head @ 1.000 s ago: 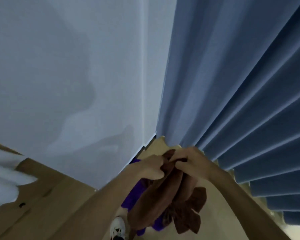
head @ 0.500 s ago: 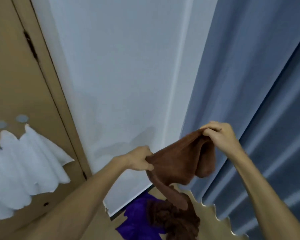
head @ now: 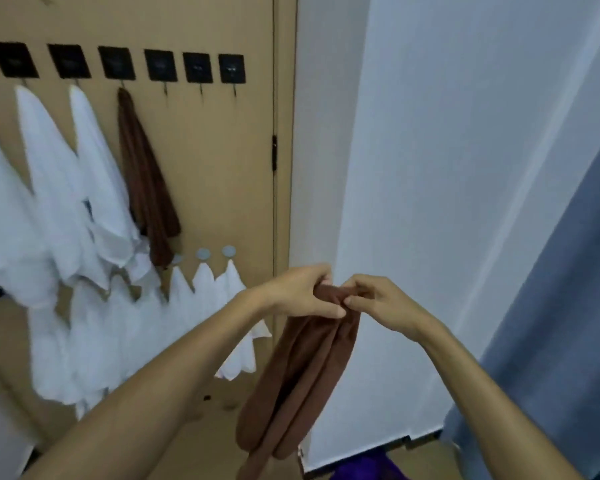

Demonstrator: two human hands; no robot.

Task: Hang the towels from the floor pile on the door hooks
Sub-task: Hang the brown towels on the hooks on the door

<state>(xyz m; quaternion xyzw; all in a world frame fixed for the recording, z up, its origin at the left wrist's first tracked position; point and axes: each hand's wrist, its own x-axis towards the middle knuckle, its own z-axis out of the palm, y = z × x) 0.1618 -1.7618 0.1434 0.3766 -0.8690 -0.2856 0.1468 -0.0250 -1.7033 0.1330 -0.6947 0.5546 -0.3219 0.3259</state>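
Observation:
A brown towel (head: 298, 379) hangs in folds from both my hands in front of the white wall. My left hand (head: 302, 292) grips its top edge, and my right hand (head: 378, 303) pinches the same edge beside it. On the tan door (head: 215, 161) a row of black hooks (head: 198, 69) runs along the top. Another brown towel (head: 142, 174) and white towels (head: 66, 188) hang from the left hooks; the three right hooks carry nothing. A lower row of round hooks (head: 203, 253) holds small white towels (head: 205, 292). A purple towel (head: 364, 471) lies on the floor below.
A white wall (head: 430, 168) stands right of the door frame. A blue curtain (head: 551, 323) hangs at the far right. The door hinge (head: 274, 152) sits on the door's right edge.
My view has swung left from the curtain and wall to the door. My hands have come together at the towel's top edge, and the brown towel has risen off the floor pile.

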